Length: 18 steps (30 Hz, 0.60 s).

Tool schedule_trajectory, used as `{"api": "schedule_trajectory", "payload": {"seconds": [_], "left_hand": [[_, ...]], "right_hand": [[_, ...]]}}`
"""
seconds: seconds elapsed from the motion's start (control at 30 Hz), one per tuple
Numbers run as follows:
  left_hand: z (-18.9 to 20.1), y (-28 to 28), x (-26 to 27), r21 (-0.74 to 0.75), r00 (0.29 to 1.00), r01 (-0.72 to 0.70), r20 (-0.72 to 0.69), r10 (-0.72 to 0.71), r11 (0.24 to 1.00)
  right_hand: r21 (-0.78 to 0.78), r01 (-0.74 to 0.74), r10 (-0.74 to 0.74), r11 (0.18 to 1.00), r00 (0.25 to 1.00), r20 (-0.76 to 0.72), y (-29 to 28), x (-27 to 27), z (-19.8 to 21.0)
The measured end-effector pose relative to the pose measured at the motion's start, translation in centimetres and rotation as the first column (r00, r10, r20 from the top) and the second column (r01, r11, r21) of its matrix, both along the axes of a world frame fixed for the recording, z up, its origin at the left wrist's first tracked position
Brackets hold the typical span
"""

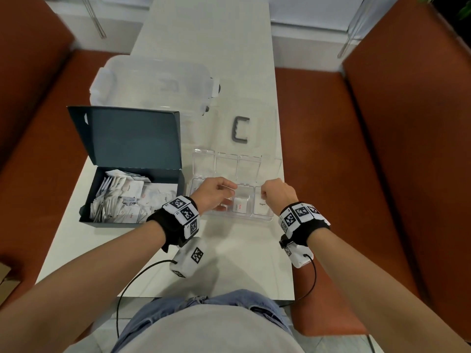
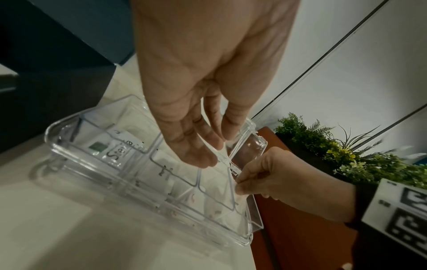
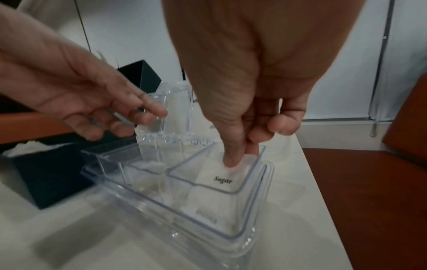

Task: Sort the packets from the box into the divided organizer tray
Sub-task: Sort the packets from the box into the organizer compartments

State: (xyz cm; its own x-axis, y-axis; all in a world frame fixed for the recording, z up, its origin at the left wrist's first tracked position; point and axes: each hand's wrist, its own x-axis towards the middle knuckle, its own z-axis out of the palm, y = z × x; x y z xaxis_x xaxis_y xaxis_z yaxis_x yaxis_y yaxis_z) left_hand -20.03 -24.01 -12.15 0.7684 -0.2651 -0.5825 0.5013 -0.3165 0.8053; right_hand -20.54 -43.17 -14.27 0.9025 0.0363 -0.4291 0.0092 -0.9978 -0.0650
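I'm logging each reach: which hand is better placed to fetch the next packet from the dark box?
Left, probably. The left hand hovers beside the open dark box and appears to hold nothing, while the right hand is busy with the white Sugar packet at the clear divided tray's far end.

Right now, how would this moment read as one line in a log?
step: sorting | right hand: pinches Sugar packet in tray's right end compartment | left hand: open, over tray | box: still holds packets

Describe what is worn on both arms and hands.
The arms are bare, with no sleeves or gloves. The left hand and right hand each sit past a black wrist strap ringed with white blocks bearing black square markers. A white camera box hangs under each wrist, trailing a thin black cable.
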Motion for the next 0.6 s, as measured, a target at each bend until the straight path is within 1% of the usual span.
{"api": "schedule_trajectory", "payload": {"seconds": [0.17,0.3,0.37,0.47,0.6], "left_hand": [[-0.1,0.1,-0.4,-0.002,1.000,-0.003,0.005,0.003,1.000],[-0.2,0.4,-0.5,0.001,1.000,-0.004,-0.001,0.004,1.000],[-0.2,0.6,-0.5,-0.001,1.000,-0.014,-0.001,0.014,1.000],[-0.1,0.9,-0.6,-0.015,1.000,-0.024,-0.003,0.024,1.000],[0.0,1.3,-0.6,-0.032,0.999,-0.039,-0.009,0.039,0.999]], "right_hand": [[-0.101,-0.107,0.107,0.989,0.994,-0.007,0.7,0.1,-0.1],[-0.090,-0.120,0.124,0.989,0.991,0.042,0.8,0.3,0.0],[-0.079,-0.144,0.145,0.987,0.989,0.019,1.0,0.2,-0.1],[-0.141,-0.191,0.190,0.971,0.982,-0.018,1.1,-0.1,-0.6],[-0.190,-0.192,0.195,0.963,0.981,-0.003,1.0,-0.3,-0.9]]}}
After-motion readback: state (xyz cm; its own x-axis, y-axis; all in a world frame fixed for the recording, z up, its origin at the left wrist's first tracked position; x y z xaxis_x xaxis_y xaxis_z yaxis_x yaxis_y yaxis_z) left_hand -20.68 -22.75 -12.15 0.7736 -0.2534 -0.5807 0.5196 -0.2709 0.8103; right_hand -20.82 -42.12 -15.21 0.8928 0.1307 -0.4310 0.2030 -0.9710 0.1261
